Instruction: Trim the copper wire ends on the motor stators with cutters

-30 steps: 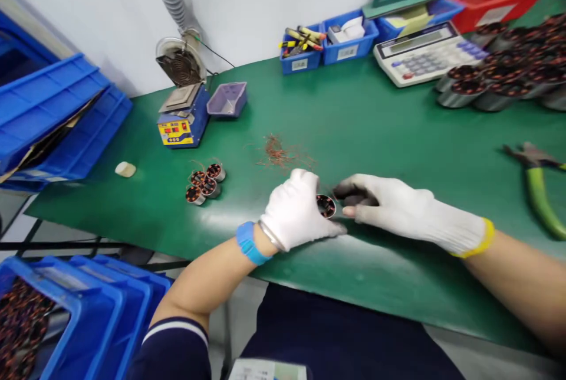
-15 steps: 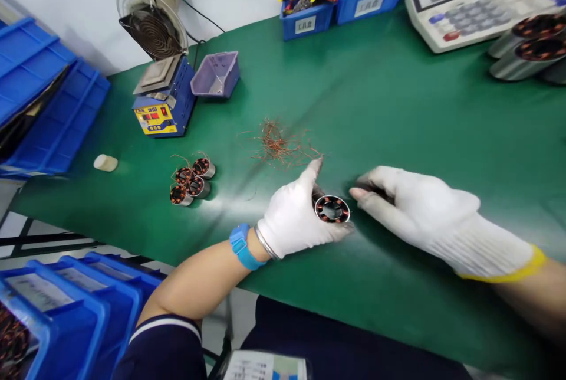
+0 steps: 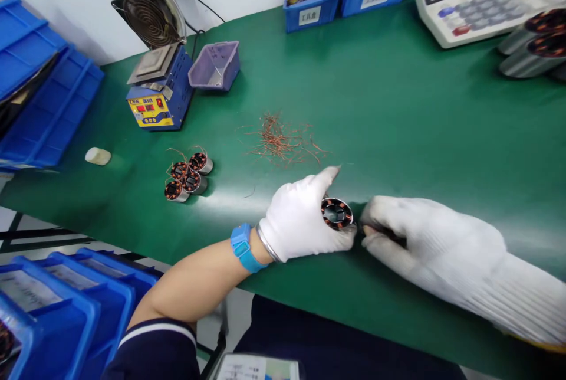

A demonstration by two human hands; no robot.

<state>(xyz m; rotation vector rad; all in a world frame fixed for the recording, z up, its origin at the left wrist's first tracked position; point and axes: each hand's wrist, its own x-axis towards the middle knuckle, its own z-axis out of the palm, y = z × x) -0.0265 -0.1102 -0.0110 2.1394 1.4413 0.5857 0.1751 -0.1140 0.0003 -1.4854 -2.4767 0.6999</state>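
My left hand [image 3: 305,215], in a white glove, is wrapped round a motor stator [image 3: 336,213], a metal cylinder with copper windings inside its open top. Its thumb is stretched out above the rim. Just right of the stator is my right hand [image 3: 424,250], also gloved, with thumb and forefinger pinched together. What that pinch holds, if anything, is hidden. Beyond my hands lies a loose heap of copper wire offcuts [image 3: 277,139]. Several more stators [image 3: 193,181] stand grouped to the left, with thin wire ends sticking up from them.
A blue solder pot [image 3: 161,100] and a purple tray [image 3: 216,67] stand at the back left. Blue tool boxes [image 3: 313,17], a calculator [image 3: 481,5] and metal cylinders [image 3: 528,58] line the back right. Blue bins [image 3: 66,303] sit lower left, beside the green table.
My right hand has come down closer to the stator, and its fingers have pinched tighter. The left hand keeps its hold, with the thumb swung outward to the right. The view has shifted slightly.
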